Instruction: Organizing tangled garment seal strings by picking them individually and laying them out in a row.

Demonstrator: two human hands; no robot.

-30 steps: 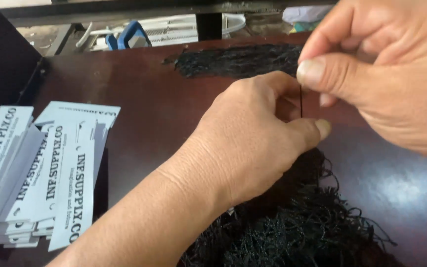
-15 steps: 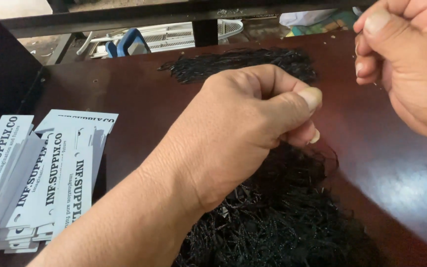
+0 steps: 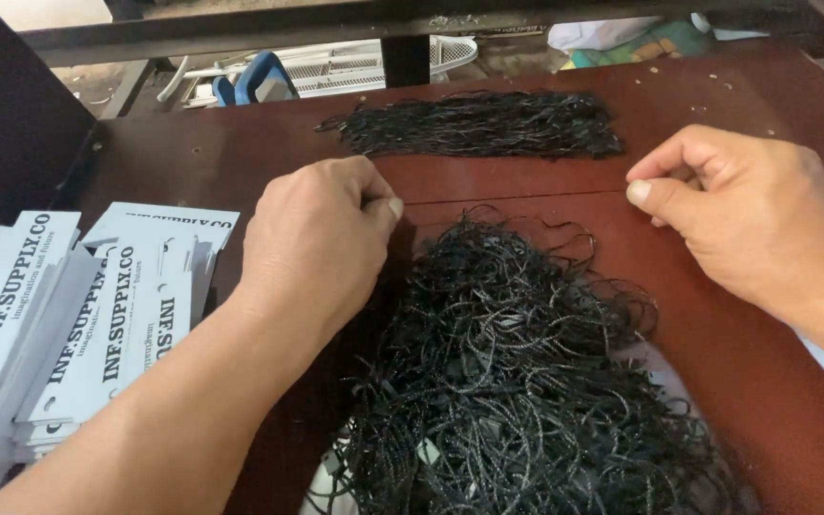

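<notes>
- Bench [image 3: 736, 86] of dark red wood carries all your work.
- Tangled pile of black cords [image 3: 517, 381] lies before you, large and unsorted; most seems left to do.
- Straightened bundle [image 3: 479, 126] sits at the far edge, done and much smaller.
- White tags [image 3: 59, 315] wait at left, untouched.
- Your hands are apart: left hand [image 3: 321, 238] and right hand [image 3: 736, 215] each pinch one end of a single cord [image 3: 507, 197], taut between them.

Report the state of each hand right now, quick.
Left hand: closed in a pinch on one end of a thin black string.
Right hand: closed in a pinch on the string's other end, stretched taut across the table.
</notes>
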